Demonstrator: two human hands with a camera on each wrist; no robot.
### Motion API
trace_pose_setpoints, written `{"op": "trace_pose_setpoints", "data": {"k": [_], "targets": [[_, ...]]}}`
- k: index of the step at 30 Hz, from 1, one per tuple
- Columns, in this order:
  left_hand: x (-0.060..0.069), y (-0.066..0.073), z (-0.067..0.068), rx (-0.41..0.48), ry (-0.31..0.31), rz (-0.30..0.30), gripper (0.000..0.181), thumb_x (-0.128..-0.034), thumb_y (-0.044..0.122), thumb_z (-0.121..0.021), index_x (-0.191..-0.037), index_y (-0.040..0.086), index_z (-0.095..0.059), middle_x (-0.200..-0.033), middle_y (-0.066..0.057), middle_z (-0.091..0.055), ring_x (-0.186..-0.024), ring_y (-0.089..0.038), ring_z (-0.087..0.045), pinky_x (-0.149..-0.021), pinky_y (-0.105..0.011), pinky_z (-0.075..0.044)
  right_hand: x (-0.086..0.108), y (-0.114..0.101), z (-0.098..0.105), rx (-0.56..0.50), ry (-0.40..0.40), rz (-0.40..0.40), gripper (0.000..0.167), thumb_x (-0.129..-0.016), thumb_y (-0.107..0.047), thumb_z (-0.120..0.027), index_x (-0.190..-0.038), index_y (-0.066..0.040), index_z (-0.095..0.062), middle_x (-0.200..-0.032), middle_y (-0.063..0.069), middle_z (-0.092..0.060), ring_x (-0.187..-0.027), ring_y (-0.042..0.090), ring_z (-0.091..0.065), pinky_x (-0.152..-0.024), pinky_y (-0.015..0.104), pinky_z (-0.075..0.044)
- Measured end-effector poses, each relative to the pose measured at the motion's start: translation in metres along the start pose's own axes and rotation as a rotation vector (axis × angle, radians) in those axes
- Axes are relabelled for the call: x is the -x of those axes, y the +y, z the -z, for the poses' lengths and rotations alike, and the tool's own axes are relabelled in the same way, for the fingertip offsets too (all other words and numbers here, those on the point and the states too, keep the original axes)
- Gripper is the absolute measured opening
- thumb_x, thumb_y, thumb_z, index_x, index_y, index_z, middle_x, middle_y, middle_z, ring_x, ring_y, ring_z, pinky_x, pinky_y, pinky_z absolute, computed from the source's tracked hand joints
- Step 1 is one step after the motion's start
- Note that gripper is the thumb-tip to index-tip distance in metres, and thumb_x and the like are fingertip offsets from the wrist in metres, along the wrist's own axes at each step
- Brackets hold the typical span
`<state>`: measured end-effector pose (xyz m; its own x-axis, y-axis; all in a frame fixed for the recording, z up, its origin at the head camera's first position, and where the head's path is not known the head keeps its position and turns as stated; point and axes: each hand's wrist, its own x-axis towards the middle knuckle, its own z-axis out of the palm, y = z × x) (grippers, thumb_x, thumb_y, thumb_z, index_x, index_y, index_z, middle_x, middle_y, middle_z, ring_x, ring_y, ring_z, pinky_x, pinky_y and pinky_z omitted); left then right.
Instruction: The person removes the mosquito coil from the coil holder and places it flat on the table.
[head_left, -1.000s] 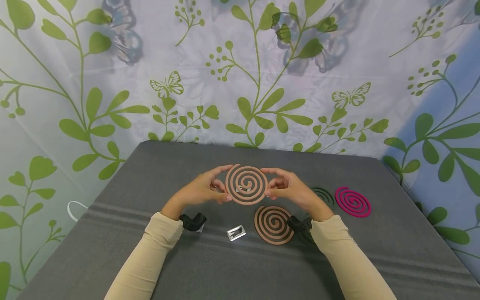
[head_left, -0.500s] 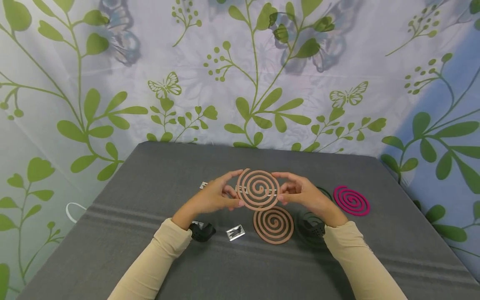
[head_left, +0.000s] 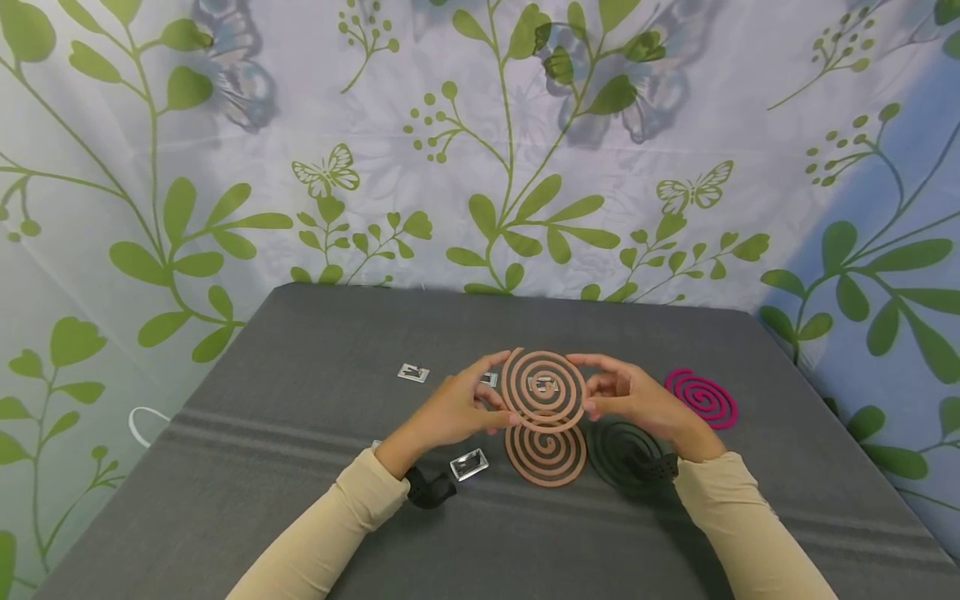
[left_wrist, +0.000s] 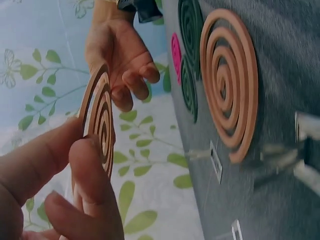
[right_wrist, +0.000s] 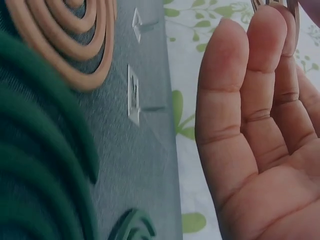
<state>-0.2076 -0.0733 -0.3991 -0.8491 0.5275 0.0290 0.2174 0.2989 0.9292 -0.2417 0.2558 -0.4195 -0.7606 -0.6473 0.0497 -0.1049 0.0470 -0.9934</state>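
Between both hands, above the table, an orange-brown mosquito coil [head_left: 546, 389] is held upright, facing the head camera. My left hand [head_left: 459, 406] pinches its left edge between thumb and fingers; the left wrist view shows this coil [left_wrist: 104, 125] nearly edge-on. At the opposite edge my right hand [head_left: 636, 402] pinches it with thumb and index finger, the other fingers bent loosely. A second orange-brown coil [head_left: 546, 461] lies flat on the table just below, partly covered by the held one. Beside it lies a dark green coil [head_left: 617, 458], partly behind the right wrist's black strap.
A pink coil [head_left: 701, 399] lies at the right, and a smaller-looking green coil [left_wrist: 188, 90] appears in the left wrist view. Several metal coil stands [head_left: 469, 464] are spread on the grey table [head_left: 337, 333]. A leaf-patterned curtain [head_left: 420, 167] hangs behind.
Both hands have carried the held coil rightward and slightly down, over the coil on the table. A metal stand at the back left has come into sight from behind the left hand.
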Motion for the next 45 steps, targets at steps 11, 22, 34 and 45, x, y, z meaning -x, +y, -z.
{"op": "trace_pose_setpoints", "data": {"k": [11, 22, 34, 45], "targets": [[-0.008, -0.001, -0.034, 0.013, 0.023, 0.004, 0.090, -0.0969, 0.015, -0.085, -0.171, 0.016, -0.034, -0.094, 0.000, -0.076, -0.076, -0.040, -0.075, -0.062, -0.031, -0.057, 0.025, 0.002, 0.020, 0.008, -0.029, -0.003, 0.064, -0.103, 0.009, -0.063, -0.161, -0.016, -0.050, -0.102, 0.002, -0.073, -0.085, 0.016, -0.070, -0.086, 0.040, -0.061], [-0.018, 0.002, -0.063, -0.027, 0.030, -0.007, 0.088, -0.0974, 0.017, -0.085, -0.170, 0.017, -0.035, -0.093, 0.005, -0.076, -0.074, -0.032, -0.077, -0.061, -0.025, -0.053, 0.051, 0.008, 0.036, 0.019, -0.025, 0.018, 0.063, -0.104, 0.010, -0.061, -0.156, -0.024, -0.055, -0.105, 0.008, -0.074, -0.089, 0.016, -0.072, -0.087, 0.034, -0.060], [-0.032, 0.005, -0.086, 0.069, 0.012, 0.019, 0.089, -0.0950, 0.014, -0.086, -0.169, 0.020, -0.038, -0.091, 0.004, -0.076, -0.072, -0.034, -0.076, -0.058, -0.025, -0.054, 0.074, 0.008, 0.053, 0.084, 0.015, -0.014, 0.062, -0.103, 0.011, -0.062, -0.156, -0.022, -0.056, -0.105, 0.006, -0.075, -0.092, 0.023, -0.074, -0.089, 0.035, -0.060], [-0.044, 0.007, -0.109, 0.095, -0.045, 0.056, 0.089, -0.0968, 0.014, -0.085, -0.169, 0.023, -0.035, -0.088, 0.006, -0.076, -0.060, -0.015, -0.069, -0.051, -0.024, -0.048, 0.094, 0.010, 0.068, 0.073, -0.052, 0.012, 0.067, -0.102, 0.014, -0.060, -0.160, -0.018, -0.052, -0.107, 0.005, -0.075, -0.095, 0.024, -0.076, -0.086, 0.041, -0.063]]}}
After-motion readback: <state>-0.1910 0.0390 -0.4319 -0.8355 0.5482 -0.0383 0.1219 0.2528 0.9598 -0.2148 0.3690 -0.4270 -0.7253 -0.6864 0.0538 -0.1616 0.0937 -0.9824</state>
